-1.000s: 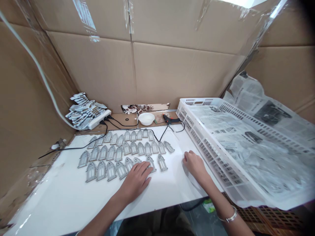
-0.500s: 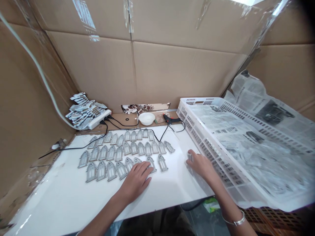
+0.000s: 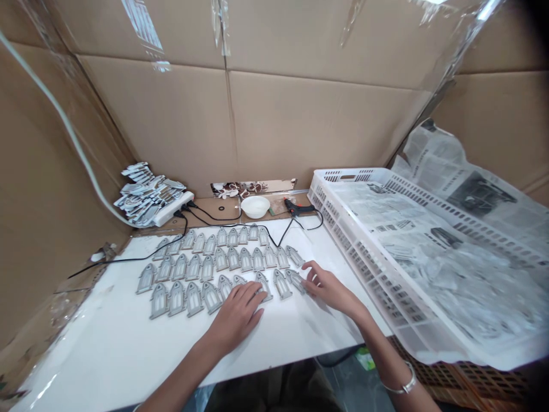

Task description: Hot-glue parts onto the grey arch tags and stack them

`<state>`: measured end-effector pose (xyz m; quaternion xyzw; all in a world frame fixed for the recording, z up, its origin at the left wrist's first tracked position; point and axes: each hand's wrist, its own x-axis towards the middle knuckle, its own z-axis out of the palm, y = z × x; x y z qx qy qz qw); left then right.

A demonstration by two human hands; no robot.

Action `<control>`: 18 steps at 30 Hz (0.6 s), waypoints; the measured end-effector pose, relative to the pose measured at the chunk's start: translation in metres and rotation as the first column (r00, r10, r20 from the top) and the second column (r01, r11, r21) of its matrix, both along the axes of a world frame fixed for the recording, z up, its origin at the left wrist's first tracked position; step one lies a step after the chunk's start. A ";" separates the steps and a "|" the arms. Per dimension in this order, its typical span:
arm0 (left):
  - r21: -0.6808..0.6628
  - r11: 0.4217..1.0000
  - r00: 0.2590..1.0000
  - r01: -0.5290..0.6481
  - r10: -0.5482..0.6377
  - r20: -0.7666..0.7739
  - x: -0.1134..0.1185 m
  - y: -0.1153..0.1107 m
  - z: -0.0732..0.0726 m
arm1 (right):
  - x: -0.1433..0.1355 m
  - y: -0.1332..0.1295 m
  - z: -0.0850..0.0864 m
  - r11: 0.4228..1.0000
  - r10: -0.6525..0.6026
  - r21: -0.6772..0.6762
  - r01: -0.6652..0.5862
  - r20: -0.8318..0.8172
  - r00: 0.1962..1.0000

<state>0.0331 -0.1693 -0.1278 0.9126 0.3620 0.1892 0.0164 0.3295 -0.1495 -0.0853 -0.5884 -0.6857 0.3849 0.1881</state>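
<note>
Several grey arch-shaped pieces (image 3: 194, 298), each with pale elongated panels, lie in rows on the white tabletop (image 3: 283, 337). My left hand (image 3: 240, 312) rests palm down at the front row, its fingers lying over parts of the pieces there and covering them. At the right end of that row, my right hand (image 3: 328, 289) has its fingertips at the lower right edge of a tilted grey arch-shaped piece (image 3: 295, 280). This piece lies close beside an upright-pointing one (image 3: 282, 284). The fingers hide its edge.
A white plastic crate (image 3: 355, 246) with newspaper and plastic-wrapped items stands at the right. Behind the rows are a white bowl (image 3: 255, 207), a black glue gun (image 3: 300, 208), and a power strip (image 3: 174, 209) beside stacked pieces (image 3: 148, 193). Black cables cross the tabletop. Cardboard walls enclose it.
My right hand has moved left from beside the crate, bringing a grey arch-shaped piece to the right end of the front row. My left hand stays where it was.
</note>
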 end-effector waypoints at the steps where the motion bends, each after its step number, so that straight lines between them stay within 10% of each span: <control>1: 0.000 1.000 1.000 0.000 0.000 0.000 0.000 0.000 0.000 | -0.001 0.000 0.000 0.999 -0.017 0.030 0.016 0.035 0.999; 18: 0.036 0.995 0.990 0.090 -0.085 -0.111 0.003 -0.002 -0.002 | -0.008 0.015 0.009 0.991 0.071 0.109 -0.075 0.040 0.997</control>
